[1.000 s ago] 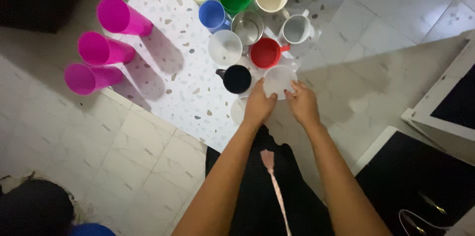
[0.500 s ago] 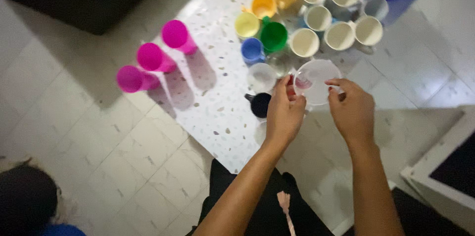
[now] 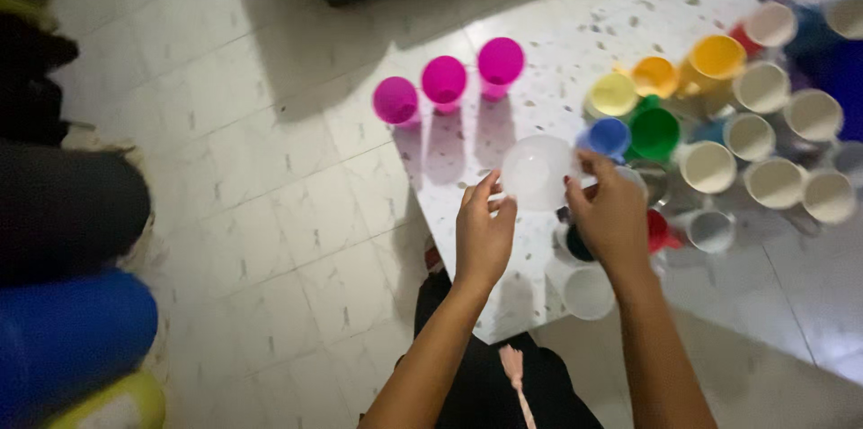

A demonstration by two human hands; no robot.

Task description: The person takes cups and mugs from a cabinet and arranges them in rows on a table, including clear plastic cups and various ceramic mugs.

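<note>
Both hands, left hand (image 3: 483, 233) and right hand (image 3: 611, 213), pinch a clear cup (image 3: 538, 172) by its rim above the table (image 3: 539, 69), near its left edge. The light fingertip grip could slip, dropping it onto the crowded mugs (image 3: 710, 166).

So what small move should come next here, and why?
Probably carry the clear cup left and set it down beside the three magenta cups. Both hands, left hand and right hand, hold it above the speckled table, where bare space lies.
</note>
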